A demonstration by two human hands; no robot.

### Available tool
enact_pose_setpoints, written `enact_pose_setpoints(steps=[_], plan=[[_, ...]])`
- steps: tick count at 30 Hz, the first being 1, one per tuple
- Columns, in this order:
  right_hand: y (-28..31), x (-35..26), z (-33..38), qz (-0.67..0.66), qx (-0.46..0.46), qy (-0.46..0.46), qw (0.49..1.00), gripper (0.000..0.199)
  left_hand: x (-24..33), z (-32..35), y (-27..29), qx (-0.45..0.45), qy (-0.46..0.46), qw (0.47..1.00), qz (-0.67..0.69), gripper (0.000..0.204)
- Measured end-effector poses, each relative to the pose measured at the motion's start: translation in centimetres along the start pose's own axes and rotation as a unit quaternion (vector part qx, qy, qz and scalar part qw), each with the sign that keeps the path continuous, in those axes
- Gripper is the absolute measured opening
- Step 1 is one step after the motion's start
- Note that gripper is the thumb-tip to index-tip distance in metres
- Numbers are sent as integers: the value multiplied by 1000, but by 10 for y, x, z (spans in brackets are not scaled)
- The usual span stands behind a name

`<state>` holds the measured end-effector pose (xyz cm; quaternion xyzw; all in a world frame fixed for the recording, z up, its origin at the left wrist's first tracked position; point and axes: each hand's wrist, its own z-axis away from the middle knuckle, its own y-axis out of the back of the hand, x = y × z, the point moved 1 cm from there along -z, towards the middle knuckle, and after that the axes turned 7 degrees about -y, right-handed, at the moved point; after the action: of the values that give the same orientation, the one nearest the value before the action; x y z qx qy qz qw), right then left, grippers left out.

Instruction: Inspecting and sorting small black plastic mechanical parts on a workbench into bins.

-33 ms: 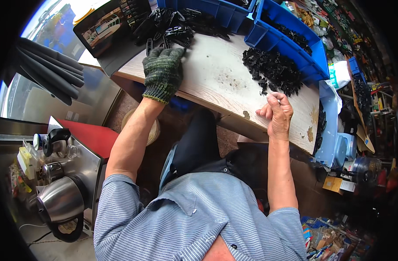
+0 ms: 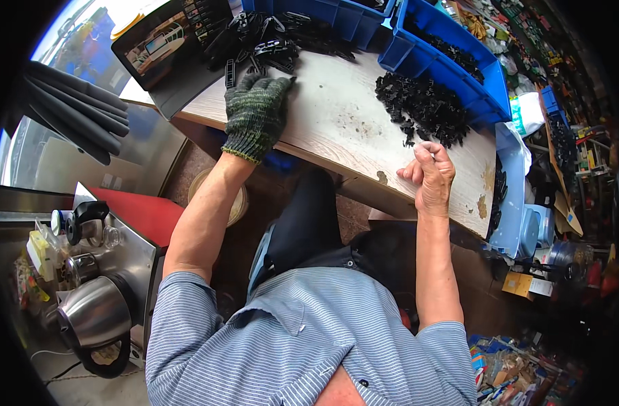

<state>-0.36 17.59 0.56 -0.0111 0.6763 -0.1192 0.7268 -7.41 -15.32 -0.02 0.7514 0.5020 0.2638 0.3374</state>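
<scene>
My left hand wears a dark green and black knit glove and rests back up on the pale worktable. Its thumb stands apart, and its fingers reach toward a heap of long black plastic pieces; the fingertips are partly hidden. Bare, my right hand hovers at the table's front edge with thumb and forefinger pinched and the other fingers curled. Whatever the pinch may contain does not show. Just beyond it lies a pile of small black plastic clips.
Blue bins line the table's far side, one with more black parts. A tablet screen stands at the far left. To my left, a steel kettle sits on a metal surface. A light blue tub is beyond the table's right end.
My gloved left hand has shifted slightly back from the heap and to the right. My right hand keeps its pinch in nearly the same place.
</scene>
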Motion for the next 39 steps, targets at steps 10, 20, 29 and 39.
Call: enact_pose_setpoints(steps=[10, 20, 29, 39], plan=[[-1, -1, 1, -14, 1, 10, 1000, 16, 7, -6, -5, 31, -46, 998, 16, 20], [-1, 0, 0, -65, 0, 11, 998, 12, 62, 2, 0, 89, 3, 967, 238, 21], [-18, -1, 4, -154, -45, -9, 987, 13, 142, -2, -9, -88, 124, 741, 655, 28], [-7, 2, 0, -104, -45, -55, 992, 15, 155, -11, -7, -161, 119, 719, 666, 30]])
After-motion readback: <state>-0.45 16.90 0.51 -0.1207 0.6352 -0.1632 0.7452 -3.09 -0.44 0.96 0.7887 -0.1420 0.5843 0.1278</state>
